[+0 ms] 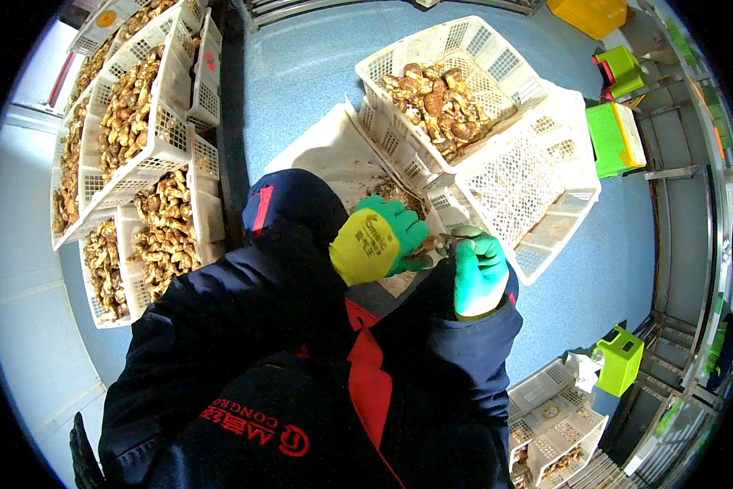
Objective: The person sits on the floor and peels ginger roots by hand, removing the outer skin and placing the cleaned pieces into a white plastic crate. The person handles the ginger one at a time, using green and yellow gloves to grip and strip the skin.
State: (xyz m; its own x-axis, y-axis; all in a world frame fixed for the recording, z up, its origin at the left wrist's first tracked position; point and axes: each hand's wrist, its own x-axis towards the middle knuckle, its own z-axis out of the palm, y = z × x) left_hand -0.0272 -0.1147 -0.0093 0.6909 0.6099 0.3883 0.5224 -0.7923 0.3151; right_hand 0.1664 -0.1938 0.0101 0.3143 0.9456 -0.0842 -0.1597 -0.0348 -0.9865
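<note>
My left hand (379, 241), in a yellow and green coated work glove, is closed around a brown mushroom (431, 244) above my lap. Close at its right, my right hand (479, 269), gloved in green, has its fingers pinched on a small dark tool, perhaps a knife, whose end meets the mushroom; most of the tool is hidden by the fingers. Just beyond the hands, a white plastic crate (397, 143) holds a heap of brown mushrooms (437, 104). Beside it stands a second white crate (519, 183) with a mesh bottom. Dark crumbs and trimmings (394, 192) lie on a pale sheet (323, 147).
Stacked white crates (174, 116) filled with mushrooms stand at the left. More crates (565, 428) are at the lower right. Green plastic stools (620, 360) and a green box (611, 139) stand along the right, near metal racks (678, 174). A yellow container (590, 15) is at the upper right.
</note>
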